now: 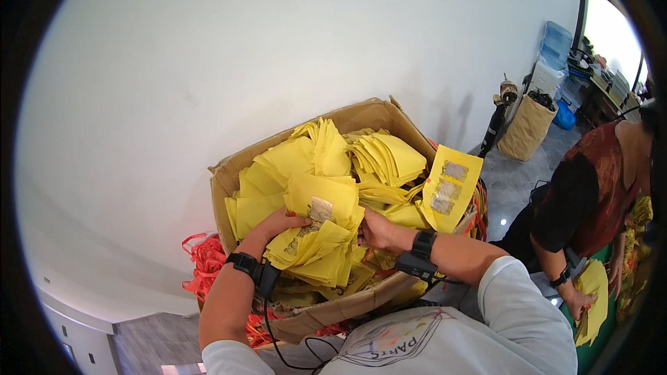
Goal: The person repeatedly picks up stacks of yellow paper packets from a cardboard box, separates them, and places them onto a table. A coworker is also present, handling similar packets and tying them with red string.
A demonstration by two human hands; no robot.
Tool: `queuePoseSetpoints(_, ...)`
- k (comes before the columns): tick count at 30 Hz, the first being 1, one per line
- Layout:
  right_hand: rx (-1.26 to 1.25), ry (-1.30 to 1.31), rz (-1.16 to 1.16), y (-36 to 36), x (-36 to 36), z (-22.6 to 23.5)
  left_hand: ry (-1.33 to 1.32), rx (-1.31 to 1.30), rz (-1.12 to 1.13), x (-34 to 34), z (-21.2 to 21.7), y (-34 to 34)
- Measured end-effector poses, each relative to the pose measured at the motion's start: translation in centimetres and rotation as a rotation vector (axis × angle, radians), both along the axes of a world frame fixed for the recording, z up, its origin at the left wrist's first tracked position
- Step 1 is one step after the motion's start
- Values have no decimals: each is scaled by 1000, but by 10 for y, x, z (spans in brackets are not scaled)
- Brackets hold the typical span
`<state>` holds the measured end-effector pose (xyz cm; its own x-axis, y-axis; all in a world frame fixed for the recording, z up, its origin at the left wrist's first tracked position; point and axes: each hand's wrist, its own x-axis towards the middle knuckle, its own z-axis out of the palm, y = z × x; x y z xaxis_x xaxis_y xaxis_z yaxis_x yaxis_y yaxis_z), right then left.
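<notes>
A thick stack of yellow paper sheets (321,229), with silvery patches and dark print on some, is held between my two hands above a cardboard box. My left hand (281,223) grips its left side, the thumb lying across the top sheet. At the right side my right hand (376,228) closes on the edge, its fingertips partly hidden by the paper. Under and behind the stack, the cardboard box (240,157) is full of loose bundles of yellow paper (385,158). One printed yellow sheet (451,187) leans over the box's right rim.
Red plastic strips (206,262) bulge beside the box at left. A white wall (243,48) rises behind it. At right, a co-worker (590,194) handles yellow paper (592,298) over a green surface. A brown sack (528,128) and a water dispenser (549,73) stand farther back.
</notes>
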<state>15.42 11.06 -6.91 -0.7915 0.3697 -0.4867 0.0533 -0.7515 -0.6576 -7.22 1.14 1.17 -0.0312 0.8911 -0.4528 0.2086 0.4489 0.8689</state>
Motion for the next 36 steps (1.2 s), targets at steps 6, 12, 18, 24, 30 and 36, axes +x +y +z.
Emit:
queuePoseSetpoints(6, 28, 32, 126, 0, -9, -16, -123, -35, 1, 2, 4, -10)
queuePoseSetpoints(12, -71, 207, 70, -8, -5, -12, -7, 5, -3, 2, 2, -22)
queuePoseSetpoints(18, -152, 441, 7, -7, 7, 9, -99, 157, 237, -12, 4, -51)
queuePoseSetpoints(24, -331, 511, 10, -4, 10, 30, -260, 365, 332, 21, -5, -103)
queuePoseSetpoints(30, -411, 703, 128, -9, 11, 37, 149, 599, 24, 44, -5, -110)
queuePoseSetpoints(36, -220, 531, 222, -1, 12, 46, -271, 462, 258, 63, -3, -103)
